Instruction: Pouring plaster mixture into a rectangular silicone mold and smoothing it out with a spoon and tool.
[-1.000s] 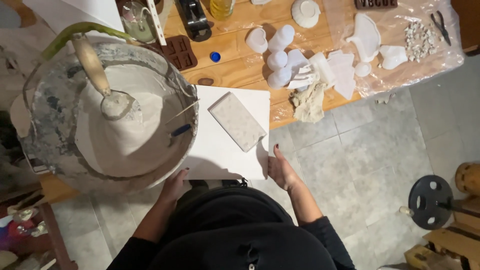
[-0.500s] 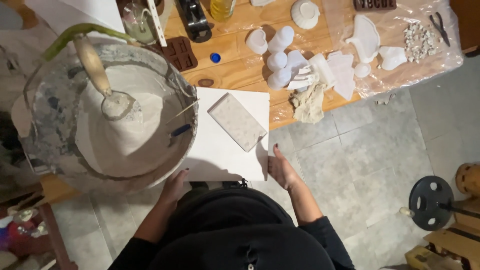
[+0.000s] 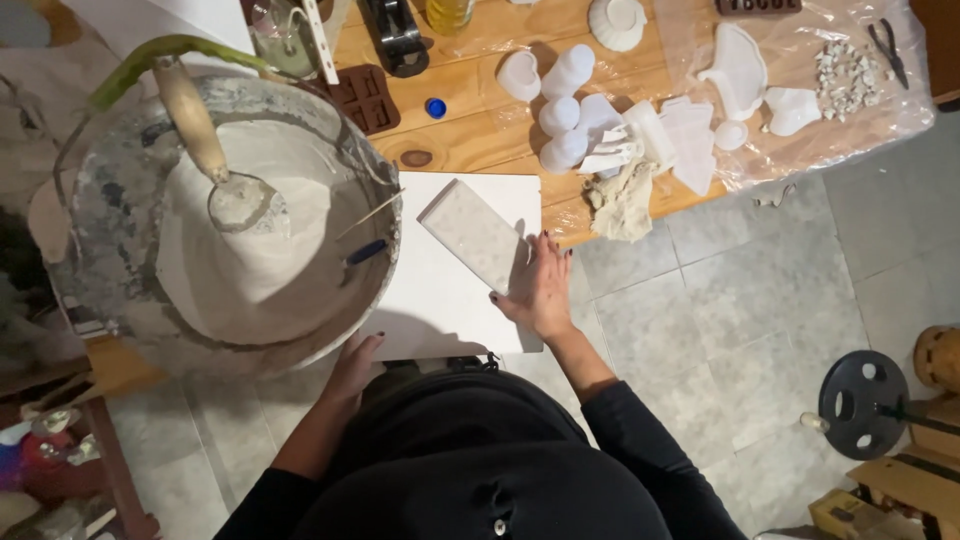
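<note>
We're looking down on a wooden table (image 3: 480, 130) w/ a big spattered bucket (image 3: 110, 200) of white mix taking up the left side; a scoop (image 3: 215, 150) w/ a pale handle is sticking up out of the mix, and a thin stick (image 3: 370, 215) is lying across the rim nr the white board (image 3: 440, 300). The bucket is crowding the board's left edge and hiding part of it. Behind the board we're seeing a brown mould tray (image 3: 365, 97), a blue cap (image 3: 435, 107), a cluster of white moulds (image 3: 565, 110), a crumpled rag (image 3: 622, 200) and a clear plastic sheet (image 3: 800, 130) carrying white cast pieces and a heap of small chips (image 3: 845, 72). On the tiled floor (image 3: 720, 320) at right a dark weight plate (image 3: 862, 402) is lying. The speckled rectangular slab (image 3: 475, 235) is lying at an angle on the board, approx. centre. Our right hand (image 3: 540, 290) is resting flat on the board, fingers (image 3: 545, 255) spread loosely, just touching the slab's near edge. Our left hand (image 3: 355, 360) is reaching under the bucket's rim; its fingers are hidden, so we can't tell how they're set.
</note>
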